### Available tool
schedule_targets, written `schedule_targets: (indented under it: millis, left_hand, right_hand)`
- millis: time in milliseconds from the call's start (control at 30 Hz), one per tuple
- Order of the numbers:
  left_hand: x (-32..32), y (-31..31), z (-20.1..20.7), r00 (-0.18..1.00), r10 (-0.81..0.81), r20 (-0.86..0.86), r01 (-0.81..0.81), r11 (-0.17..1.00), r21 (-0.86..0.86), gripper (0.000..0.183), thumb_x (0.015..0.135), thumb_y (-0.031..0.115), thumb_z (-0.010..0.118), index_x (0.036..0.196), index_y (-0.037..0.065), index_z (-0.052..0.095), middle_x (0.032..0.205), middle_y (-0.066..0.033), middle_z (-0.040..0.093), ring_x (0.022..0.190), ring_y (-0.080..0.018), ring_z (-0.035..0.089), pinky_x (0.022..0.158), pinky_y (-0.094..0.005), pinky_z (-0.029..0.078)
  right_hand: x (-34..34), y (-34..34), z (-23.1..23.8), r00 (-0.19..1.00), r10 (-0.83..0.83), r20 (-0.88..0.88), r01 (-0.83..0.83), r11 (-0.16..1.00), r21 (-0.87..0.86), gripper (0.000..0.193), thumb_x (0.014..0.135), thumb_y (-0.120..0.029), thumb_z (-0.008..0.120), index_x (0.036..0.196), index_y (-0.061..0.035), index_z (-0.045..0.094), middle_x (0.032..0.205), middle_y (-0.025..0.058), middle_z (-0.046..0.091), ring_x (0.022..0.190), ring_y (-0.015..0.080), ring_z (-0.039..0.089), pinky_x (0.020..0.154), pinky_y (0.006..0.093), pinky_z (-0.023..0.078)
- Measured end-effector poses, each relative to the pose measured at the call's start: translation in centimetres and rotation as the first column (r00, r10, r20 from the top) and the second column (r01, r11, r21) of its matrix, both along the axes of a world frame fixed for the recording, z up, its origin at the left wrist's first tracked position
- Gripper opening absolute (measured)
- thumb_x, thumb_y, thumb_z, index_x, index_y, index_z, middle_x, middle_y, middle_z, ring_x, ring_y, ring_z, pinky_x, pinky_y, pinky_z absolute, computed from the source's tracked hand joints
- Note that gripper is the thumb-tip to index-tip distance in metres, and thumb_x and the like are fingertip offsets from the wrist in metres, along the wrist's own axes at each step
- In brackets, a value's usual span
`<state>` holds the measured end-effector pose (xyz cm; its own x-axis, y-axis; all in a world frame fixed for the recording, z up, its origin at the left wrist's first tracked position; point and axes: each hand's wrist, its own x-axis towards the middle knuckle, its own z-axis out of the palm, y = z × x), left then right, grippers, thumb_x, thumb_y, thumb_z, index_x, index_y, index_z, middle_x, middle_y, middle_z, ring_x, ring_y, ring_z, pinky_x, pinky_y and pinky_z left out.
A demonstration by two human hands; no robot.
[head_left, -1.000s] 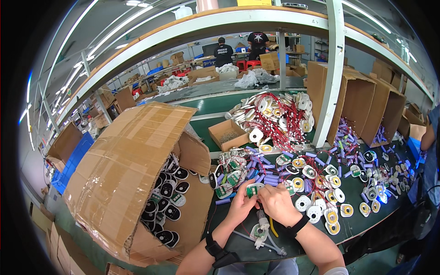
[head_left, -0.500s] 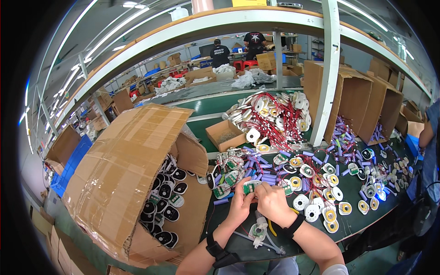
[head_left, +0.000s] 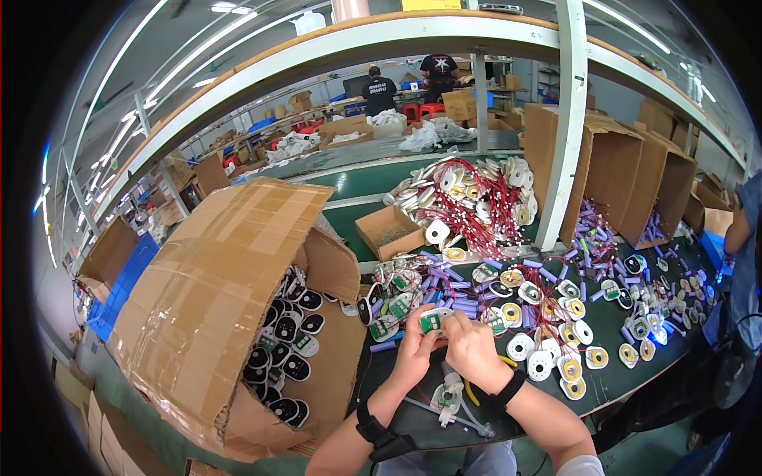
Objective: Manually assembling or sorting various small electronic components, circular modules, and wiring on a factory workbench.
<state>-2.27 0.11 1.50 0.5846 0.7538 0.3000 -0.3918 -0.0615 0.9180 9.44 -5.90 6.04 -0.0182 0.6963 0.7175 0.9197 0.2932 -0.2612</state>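
Observation:
Both hands meet over the near edge of the green-topped bench (head_left: 611,381). My left hand (head_left: 414,355) and my right hand (head_left: 470,347) together pinch a small green circuit board (head_left: 431,321) on a white round part, held just above the bench. Purple cylindrical cells (head_left: 444,287) and more green boards lie right behind the hands. A white fixture with a clear base (head_left: 448,397) sits under my wrists, beside a yellow-handled tool (head_left: 475,392). Each wrist wears a dark band.
A big open cardboard box (head_left: 214,317) of black oval parts fills the left. White round discs with red wires (head_left: 476,202) pile up behind; more discs (head_left: 556,349) lie to the right. A small cardboard tray (head_left: 389,230), a steel post (head_left: 573,119), a neighbour's arm (head_left: 738,230).
The hands have stayed together over the same spot, shifting slightly left and up; the fingers have turned the small board between them.

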Motion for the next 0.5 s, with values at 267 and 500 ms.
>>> schedule_targets:
  millis: [267,500]
  left_hand:
    - [0.30,-0.08,0.38,0.999,0.033,-0.038,-0.031,0.998,0.059,0.046,0.089,-0.005,0.034,0.131,0.011,0.024,0.116,-0.0100,0.044,0.101,-0.0154,0.050,0.088,-0.0297,0.044]
    - [0.34,-0.25,0.17,0.994,0.103,-0.021,-0.101,0.991,0.088,0.042,0.089,-0.006,0.035,0.128,0.007,0.027,0.114,-0.0118,0.045,0.101,-0.0174,0.052,0.087,-0.0316,0.048]
  right_hand:
    - [0.19,0.05,0.21,0.999,0.008,0.044,-0.007,1.000,-0.028,0.018,0.060,0.001,0.058,0.075,-0.0006,0.048,0.072,0.0127,0.051,0.057,0.0249,0.057,0.049,0.0337,0.046]
    - [-0.19,0.20,-0.17,1.000,0.004,0.028,-0.004,1.000,-0.017,0.017,0.060,0.001,0.057,0.075,-0.0004,0.048,0.071,0.0132,0.051,0.057,0.0251,0.057,0.049,0.0337,0.046]
